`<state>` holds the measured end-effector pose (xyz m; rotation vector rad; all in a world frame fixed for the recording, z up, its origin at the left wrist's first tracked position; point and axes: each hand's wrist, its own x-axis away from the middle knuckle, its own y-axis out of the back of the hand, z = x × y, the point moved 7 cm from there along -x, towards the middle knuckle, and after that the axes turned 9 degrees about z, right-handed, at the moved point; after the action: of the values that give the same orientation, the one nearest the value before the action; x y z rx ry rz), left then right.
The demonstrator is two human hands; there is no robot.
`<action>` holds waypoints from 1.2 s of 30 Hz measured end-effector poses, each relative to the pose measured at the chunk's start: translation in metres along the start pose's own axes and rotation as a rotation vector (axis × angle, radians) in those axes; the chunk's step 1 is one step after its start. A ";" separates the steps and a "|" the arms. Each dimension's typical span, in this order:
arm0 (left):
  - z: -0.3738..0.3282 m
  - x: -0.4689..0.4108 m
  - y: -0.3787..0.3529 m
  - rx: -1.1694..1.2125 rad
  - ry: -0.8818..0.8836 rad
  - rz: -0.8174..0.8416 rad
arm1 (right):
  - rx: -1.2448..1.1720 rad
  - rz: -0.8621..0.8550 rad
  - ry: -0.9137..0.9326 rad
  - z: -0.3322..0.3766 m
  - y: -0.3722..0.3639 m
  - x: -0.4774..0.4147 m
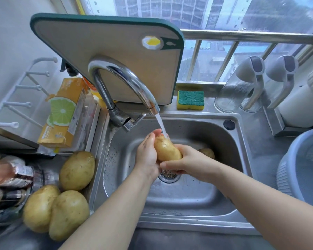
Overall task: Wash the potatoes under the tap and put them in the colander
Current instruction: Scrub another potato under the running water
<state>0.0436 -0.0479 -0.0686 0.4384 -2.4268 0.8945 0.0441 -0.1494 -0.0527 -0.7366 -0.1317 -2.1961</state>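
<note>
Three potatoes (69,212) are seen on the counter left of the sink (192,204). Over the sink's drain, one potato (166,150) is clasped by the left hand (146,154) and right hand (186,163) under the tap (126,82) stream. A colander (296,170) is set right of the sink.

Steel counter (257,152) bears three potatoes (77,170), a sponge (190,99), a colander (285,177).

Sink potato (207,152) half hidden behind right hand (187,160); colander (285,177) cut by right edge.
</note>
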 end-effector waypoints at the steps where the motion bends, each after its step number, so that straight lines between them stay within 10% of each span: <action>1: -0.001 0.000 -0.002 0.010 0.026 0.030 | -0.086 0.054 0.005 0.000 -0.003 -0.001; 16: 0.006 0.014 -0.009 -0.398 -0.044 0.317 | -0.077 -0.449 0.106 -0.003 0.016 -0.005; 23: 0.000 0.003 -0.011 -0.123 -0.075 0.081 | 0.067 -0.570 0.265 0.013 0.014 -0.002; 36: 0.002 0.013 -0.019 0.019 0.036 0.305 | 0.186 -0.605 0.244 0.006 0.019 0.003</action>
<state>0.0410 -0.0651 -0.0532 0.0559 -2.4937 1.0415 0.0586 -0.1622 -0.0484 -0.3408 -0.4786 -2.7751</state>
